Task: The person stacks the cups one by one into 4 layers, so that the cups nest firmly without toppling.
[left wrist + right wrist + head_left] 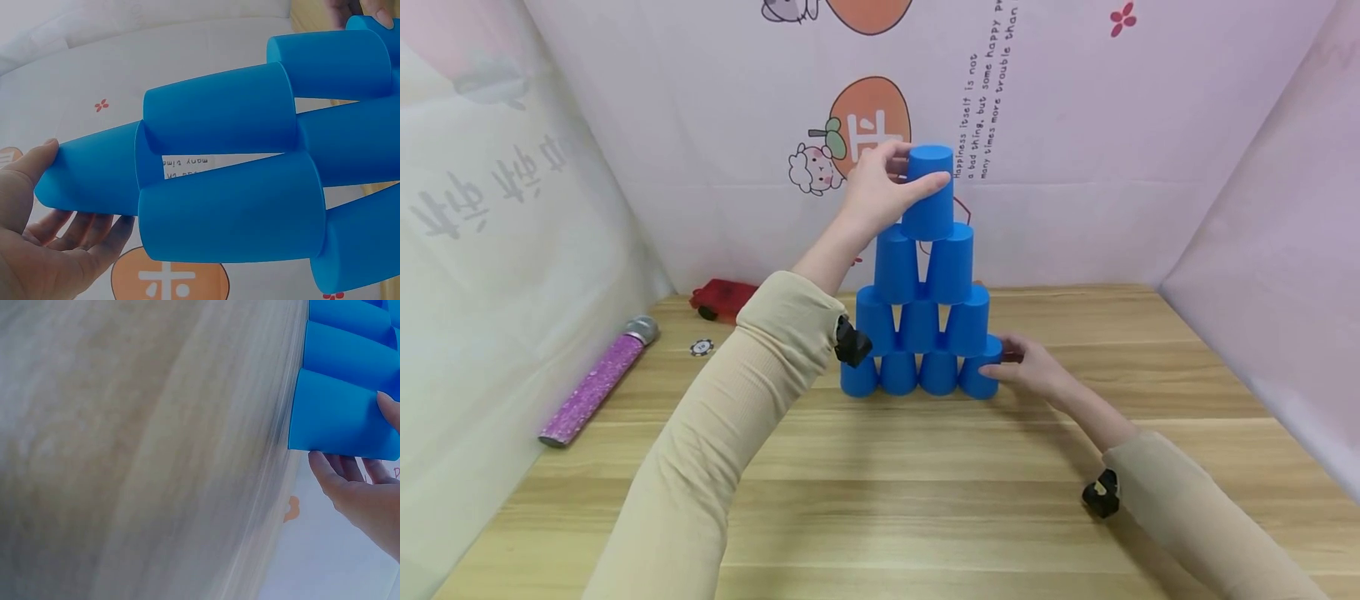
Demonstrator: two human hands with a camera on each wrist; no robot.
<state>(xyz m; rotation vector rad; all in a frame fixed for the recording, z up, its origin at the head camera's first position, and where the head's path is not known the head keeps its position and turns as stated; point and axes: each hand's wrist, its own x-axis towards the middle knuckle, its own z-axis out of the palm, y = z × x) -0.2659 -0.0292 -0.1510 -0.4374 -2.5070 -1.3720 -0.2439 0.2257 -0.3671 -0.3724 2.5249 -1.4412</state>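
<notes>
Several blue cups stand upside down in a four-tier pyramid on the wooden table. My left hand grips the top cup, thumb on its near side and fingers behind. In the left wrist view that cup overlaps the rims of the two cups below it, and the left hand wraps its closed end. Low at the right, my right hand holds the end cup of the bottom row between thumb and fingers. The right wrist view shows this cup with the right hand around its outer side.
On the left lies a pink glitter microphone. A red toy car sits at the back, partly hidden by the left sleeve, with a small round chip nearby. Printed cloth walls enclose the back and sides of the table.
</notes>
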